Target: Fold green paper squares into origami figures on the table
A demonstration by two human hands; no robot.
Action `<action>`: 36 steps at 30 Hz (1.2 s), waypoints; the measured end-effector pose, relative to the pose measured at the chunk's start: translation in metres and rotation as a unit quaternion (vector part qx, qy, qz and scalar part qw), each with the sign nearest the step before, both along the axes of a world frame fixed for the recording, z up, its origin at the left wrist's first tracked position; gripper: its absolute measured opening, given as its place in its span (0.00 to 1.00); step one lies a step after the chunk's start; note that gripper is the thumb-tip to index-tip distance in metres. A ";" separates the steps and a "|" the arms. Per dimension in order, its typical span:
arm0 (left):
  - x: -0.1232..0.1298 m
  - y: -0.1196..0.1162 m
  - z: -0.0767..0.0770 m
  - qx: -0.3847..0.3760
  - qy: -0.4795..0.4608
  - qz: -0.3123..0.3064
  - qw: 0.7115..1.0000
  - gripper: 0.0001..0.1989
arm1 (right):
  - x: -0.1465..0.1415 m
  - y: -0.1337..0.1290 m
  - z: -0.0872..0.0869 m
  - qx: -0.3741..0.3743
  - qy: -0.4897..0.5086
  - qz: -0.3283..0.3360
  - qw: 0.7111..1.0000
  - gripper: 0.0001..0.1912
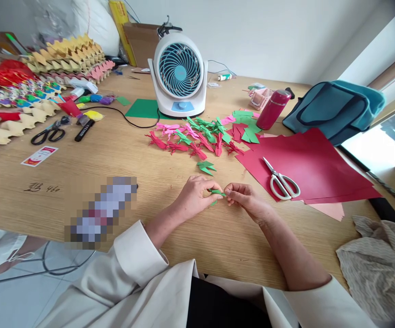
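My left hand (195, 193) pinches a small folded green paper piece (217, 192) just above the table. My right hand (247, 199) is closed at the right end of that same piece, fingertips pressed together; its exact fold is partly hidden by the fingers. Just beyond my hands lies a cut green paper shape (206, 167) with pointed ends. Behind it is a cluster of folded paper figures in red (197, 151), pink (170, 129) and green (208, 130).
A white fan (180, 75) stands at the back. To the right are red paper sheets (315, 164) with white-handled scissors (282, 181), a red flask (274, 109) and a teal bag (337, 107). Leftward lie black scissors (51, 131), a marker (84, 130) and egg trays (30, 119).
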State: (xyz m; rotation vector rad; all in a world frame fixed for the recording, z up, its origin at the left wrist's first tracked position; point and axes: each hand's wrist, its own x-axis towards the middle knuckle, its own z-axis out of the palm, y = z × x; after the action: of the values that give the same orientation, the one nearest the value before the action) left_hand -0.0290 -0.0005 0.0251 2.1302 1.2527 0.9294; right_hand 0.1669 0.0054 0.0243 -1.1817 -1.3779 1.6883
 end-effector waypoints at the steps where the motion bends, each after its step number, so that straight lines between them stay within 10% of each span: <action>1: 0.000 0.000 0.000 -0.002 -0.006 0.000 1.000 0.02 | 0.000 0.000 0.000 0.000 0.000 -0.002 1.000 0.23; 21: 0.005 -0.007 -0.002 0.072 -0.006 0.014 0.997 0.01 | 0.003 0.001 -0.003 0.015 -0.011 -0.002 1.000 0.21; 36: 0.006 -0.004 -0.007 -0.021 -0.108 0.004 0.994 0.01 | 0.011 0.004 -0.012 0.046 -0.032 0.040 0.998 0.19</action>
State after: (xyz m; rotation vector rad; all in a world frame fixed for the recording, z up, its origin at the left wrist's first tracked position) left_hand -0.0233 -0.0043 0.0180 1.9340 1.1632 1.0940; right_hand 0.1783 0.0090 0.0122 -1.1510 -1.5441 1.6359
